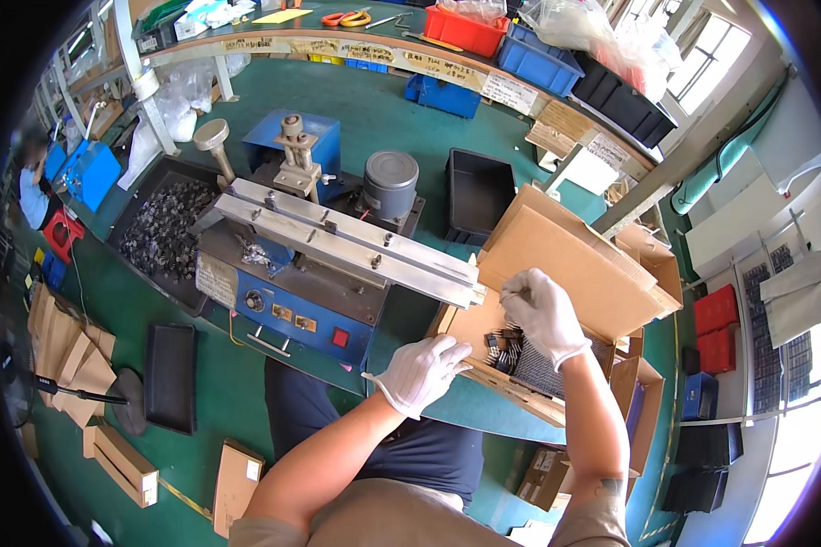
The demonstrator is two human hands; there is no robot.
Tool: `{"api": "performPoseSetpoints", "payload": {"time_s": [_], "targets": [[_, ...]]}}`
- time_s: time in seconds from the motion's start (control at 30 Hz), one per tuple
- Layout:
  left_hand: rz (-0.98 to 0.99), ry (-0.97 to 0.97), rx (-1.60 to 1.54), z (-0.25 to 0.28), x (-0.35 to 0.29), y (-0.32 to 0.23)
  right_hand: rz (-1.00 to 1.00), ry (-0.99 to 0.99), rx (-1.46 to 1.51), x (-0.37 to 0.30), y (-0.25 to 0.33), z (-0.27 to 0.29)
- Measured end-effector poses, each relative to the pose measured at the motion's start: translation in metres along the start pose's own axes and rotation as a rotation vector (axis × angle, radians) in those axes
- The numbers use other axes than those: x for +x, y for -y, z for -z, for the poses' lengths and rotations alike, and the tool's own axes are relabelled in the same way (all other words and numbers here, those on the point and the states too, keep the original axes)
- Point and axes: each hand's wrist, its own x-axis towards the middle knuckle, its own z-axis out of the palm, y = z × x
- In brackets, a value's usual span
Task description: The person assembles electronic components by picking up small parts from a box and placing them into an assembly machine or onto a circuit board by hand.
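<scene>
as right hand point(547, 316) curls, left hand point(417, 376) touches carton point(513, 392)

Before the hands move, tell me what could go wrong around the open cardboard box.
Loose dark parts lie beside the packed rows; a careless sweep might scatter them across those rows.
The right hand is near the end of the metal rails and could knock it.
The left hand is at the cardboard box's edge; a push might shift it.

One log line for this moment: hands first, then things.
left hand: at near edge of box | right hand: over box, fingers curled, grip unclear | box: open, black parts inside | machine: left of box
</scene>
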Motion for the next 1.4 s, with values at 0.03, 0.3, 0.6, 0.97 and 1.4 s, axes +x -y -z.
{"api": "performPoseSetpoints", "payload": {"time_s": [0.03,0.3,0.6,0.97,1.4], "targets": [[-0.003,0.000,-0.004,-0.001,0.000,0.000,-0.002,-0.004,-0.002,-0.004,0.005,0.000],[0.004,0.027,0.019,-0.001,-0.001,0.000,0.048,-0.063,0.177,-0.006,0.022,-0.015],[-0.006,0.042,0.019,0.002,0.001,0.000,0.296,-0.137,0.109,-0.004,0.005,-0.026],[-0.007,0.049,0.049,-0.001,0.000,0.001,0.359,-0.340,-0.027,-0.007,0.014,-0.045],[0.005,0.010,-0.020,-0.003,-0.002,0.003,0.384,0.201,-0.922,-0.003,-0.040,-0.014]]}}
